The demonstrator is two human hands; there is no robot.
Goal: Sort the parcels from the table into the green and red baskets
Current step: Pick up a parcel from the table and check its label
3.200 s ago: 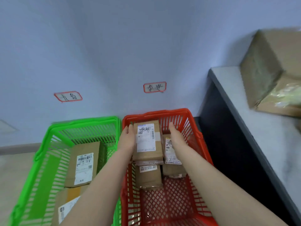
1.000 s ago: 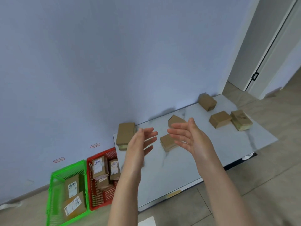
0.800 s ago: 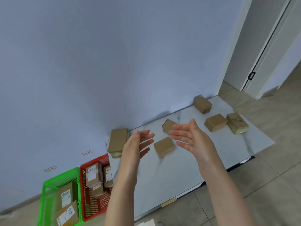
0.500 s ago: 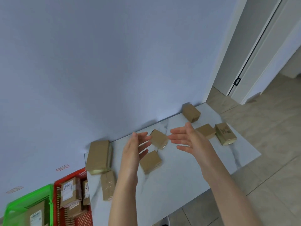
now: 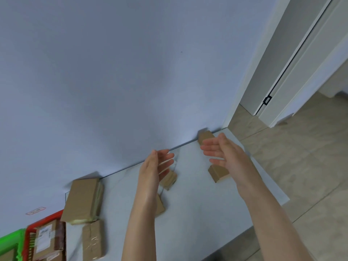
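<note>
**Desk:** Reaching over the white table (image 5: 197, 219) with the left hand (image 5: 154, 170) and the right hand (image 5: 224, 153), palms turned toward each other?

**Photographer:** Yes. Raised above the tabletop, both spread loose with nearly straight fingers. Gripping nothing, touching no parcel.

**Desk:** Lying where, then, the parcels?

**Photographer:** Scattered across the table. Seen just past the left hand: a small parcel (image 5: 169, 179), brown and turned at an angle. Partly hidden behind the left forearm: a second parcel (image 5: 160, 206). Showing below the right hand: a tilted parcel (image 5: 218, 173). Pushed up against the blue wall (image 5: 113, 72), behind the right hand's fingertips (image 5: 204, 147): a wall-side parcel (image 5: 204, 137). Resting at the table's left end: a large flat parcel (image 5: 81, 200), with a crumpled parcel (image 5: 93, 242) just in front of it.

**Desk:** And the baskets?

**Photographer:** Standing off the table's left end, at lower left. Closest to the table: the red basket (image 5: 44, 220), holding a labelled parcel (image 5: 48, 235) and more beneath. Beside it, mostly cut off by the frame's edge: the green basket (image 5: 11, 240).
</note>
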